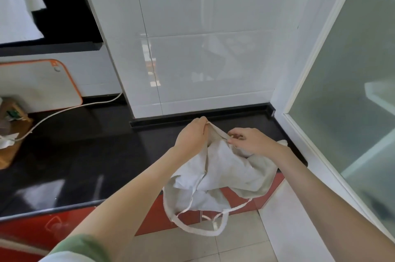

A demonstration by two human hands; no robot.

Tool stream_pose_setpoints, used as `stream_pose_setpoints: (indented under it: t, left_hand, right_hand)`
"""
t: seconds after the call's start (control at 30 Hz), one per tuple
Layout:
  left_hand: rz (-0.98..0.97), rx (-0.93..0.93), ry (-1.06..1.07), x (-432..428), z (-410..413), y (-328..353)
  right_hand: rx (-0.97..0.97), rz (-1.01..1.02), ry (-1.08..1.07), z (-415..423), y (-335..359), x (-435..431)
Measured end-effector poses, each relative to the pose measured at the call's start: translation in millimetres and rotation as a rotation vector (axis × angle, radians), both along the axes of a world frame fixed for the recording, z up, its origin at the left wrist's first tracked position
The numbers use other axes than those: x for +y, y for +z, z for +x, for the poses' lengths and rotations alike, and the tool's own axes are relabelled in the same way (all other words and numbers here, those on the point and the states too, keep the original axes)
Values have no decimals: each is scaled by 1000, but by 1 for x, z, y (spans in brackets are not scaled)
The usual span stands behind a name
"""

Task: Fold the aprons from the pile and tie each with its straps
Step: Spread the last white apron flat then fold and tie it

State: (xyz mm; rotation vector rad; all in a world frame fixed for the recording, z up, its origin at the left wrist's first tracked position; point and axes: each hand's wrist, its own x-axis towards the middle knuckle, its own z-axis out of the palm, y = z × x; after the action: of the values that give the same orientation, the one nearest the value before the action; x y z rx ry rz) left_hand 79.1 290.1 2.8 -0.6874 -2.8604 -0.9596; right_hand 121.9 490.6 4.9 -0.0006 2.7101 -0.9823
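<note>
In the lower centre of the frame, the left hand grips the top edge of a pale apron, fingers curled round the cloth, and the right hand just beside it pinches the same edge. The apron hangs bunched over the front edge of the black worktop, its straps looping down before the red cabinet front.

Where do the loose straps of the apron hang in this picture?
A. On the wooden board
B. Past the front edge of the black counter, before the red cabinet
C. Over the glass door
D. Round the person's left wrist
B: the straps loop down past the black counter in front of the red cabinet, while the left hand and right hand grip the apron higher up.
</note>
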Motion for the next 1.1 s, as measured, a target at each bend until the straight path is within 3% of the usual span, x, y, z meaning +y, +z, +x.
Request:
stream_pose_setpoints:
  t: [0.23,0.37,0.53,0.63,0.73,0.83,0.97,1.1]
  left_hand:
    - [141,-139,50,-17,3,0]
    - [75,-165,68,-30,2,4]
    - [-212,-285,34,-44,2,-6]
    - [-132,-403,26,-50,-1,-12]
    - [-210,-344,15,-52,-2,-11]
    - [-340,-212,160,-58,-4,-10]
    - [-242,-90,369,-66,-4,-13]
    - [-273,-123,364,-70,-5,-29]
  right_hand:
    - [-194,238,101,10,-21,-17]
    - [-213,13,-116,9,-39,-17]
    - [97,25,-267,4,-29,-14]
    - [374,67,-358,6,-20,-12]
    - [563,111,-425,11,-13,-16]
    - [624,126,-480,14,-13,-14]
    - [710,100,-547,22,-25,-12]
    - [549,63,-399,24,-35,-14]
